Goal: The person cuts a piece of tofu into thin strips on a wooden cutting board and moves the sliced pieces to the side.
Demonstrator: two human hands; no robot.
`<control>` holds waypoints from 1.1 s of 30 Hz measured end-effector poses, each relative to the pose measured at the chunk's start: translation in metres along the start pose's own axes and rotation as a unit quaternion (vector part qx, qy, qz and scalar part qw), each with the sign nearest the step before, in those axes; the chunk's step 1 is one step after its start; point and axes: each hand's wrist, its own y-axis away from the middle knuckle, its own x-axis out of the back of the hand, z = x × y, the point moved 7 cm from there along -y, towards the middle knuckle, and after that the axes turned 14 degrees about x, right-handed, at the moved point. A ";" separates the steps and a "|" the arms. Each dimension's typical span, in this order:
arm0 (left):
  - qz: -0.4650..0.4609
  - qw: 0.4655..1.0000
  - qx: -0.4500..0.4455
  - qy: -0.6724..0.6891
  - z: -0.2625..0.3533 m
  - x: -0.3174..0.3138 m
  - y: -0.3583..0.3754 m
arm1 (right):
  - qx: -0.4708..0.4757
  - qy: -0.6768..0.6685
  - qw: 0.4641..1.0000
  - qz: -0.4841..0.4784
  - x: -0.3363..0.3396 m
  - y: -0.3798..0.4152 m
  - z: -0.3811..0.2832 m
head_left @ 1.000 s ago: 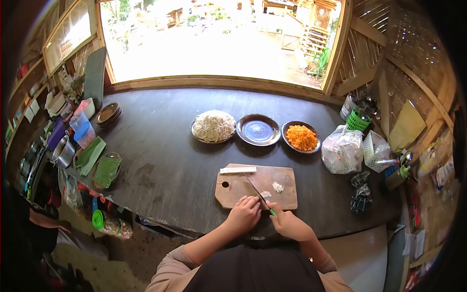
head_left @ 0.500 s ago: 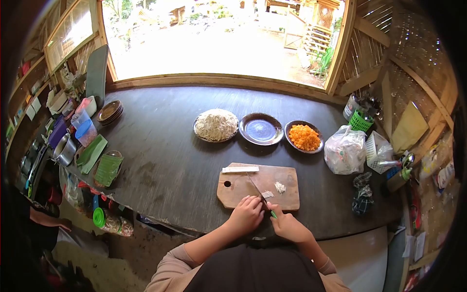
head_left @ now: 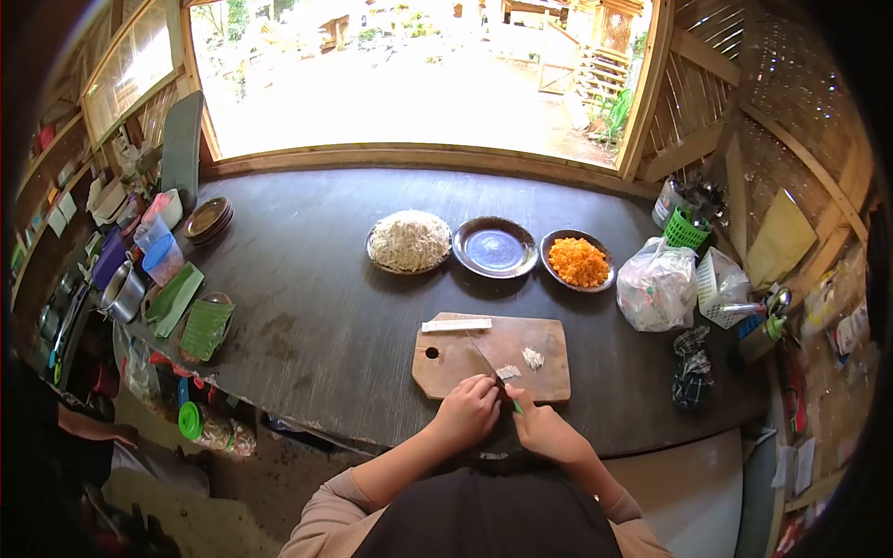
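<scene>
Seemingly, the knife [head_left: 486, 356] extends forward-left from the right hand [head_left: 546, 430], closed around its handle [head_left: 517, 406].

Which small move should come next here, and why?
Probably a short cutting stroke: the right hand holds the knife close beside the left hand, with white slivers by its blade and a longer white strip farther up the board.

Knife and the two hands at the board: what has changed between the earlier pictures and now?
The right hand has shifted slightly left with the knife, closer to the left hand. Nothing was visibly taken hold of or let go. The left hand, cutting board, long white strip and small pile of shreds stayed essentially as they were.
</scene>
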 end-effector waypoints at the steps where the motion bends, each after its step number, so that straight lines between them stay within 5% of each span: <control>1: 0.011 1.000 -0.008 0.004 0.000 -0.001 0.000 | 0.027 0.001 0.999 0.028 0.000 -0.003 0.000; 4: 0.008 1.000 -0.007 0.028 0.000 0.000 -0.004 | -0.076 0.001 0.996 -0.047 0.008 -0.013 -0.009; 8: -0.006 0.997 0.011 0.072 -0.007 0.009 -0.016 | -0.013 -0.030 0.999 -0.007 0.016 -0.003 -0.017; 12: -0.006 0.994 0.032 0.109 -0.011 0.006 -0.019 | -0.053 -0.034 0.998 -0.031 0.011 0.001 -0.009; 14: -0.005 0.992 0.030 0.120 -0.014 0.003 -0.018 | 0.049 -0.012 0.998 0.039 0.002 -0.004 0.001; 17: 0.004 0.993 0.028 0.117 -0.013 0.005 -0.018 | -0.078 -0.007 0.996 -0.052 0.012 -0.016 -0.014; 21: 0.003 0.992 0.028 0.121 -0.019 0.002 -0.021 | -0.015 -0.017 1.000 -0.020 0.017 -0.008 -0.017; 24: -0.009 0.988 0.057 0.143 -0.022 0.000 -0.021 | -0.065 -0.029 0.996 -0.049 0.008 0.004 -0.010; 26: -0.019 0.984 0.074 0.161 -0.021 0.004 -0.023 | 0.062 -0.009 0.997 0.049 -0.002 0.001 0.004; 29: -0.010 0.984 0.074 0.159 -0.016 0.007 -0.021 | -0.049 0.006 0.998 -0.038 0.000 -0.010 0.000; 33: 0.019 0.989 0.044 0.139 -0.019 0.004 -0.021 | -0.006 -0.004 1.000 -0.022 0.011 -0.006 -0.009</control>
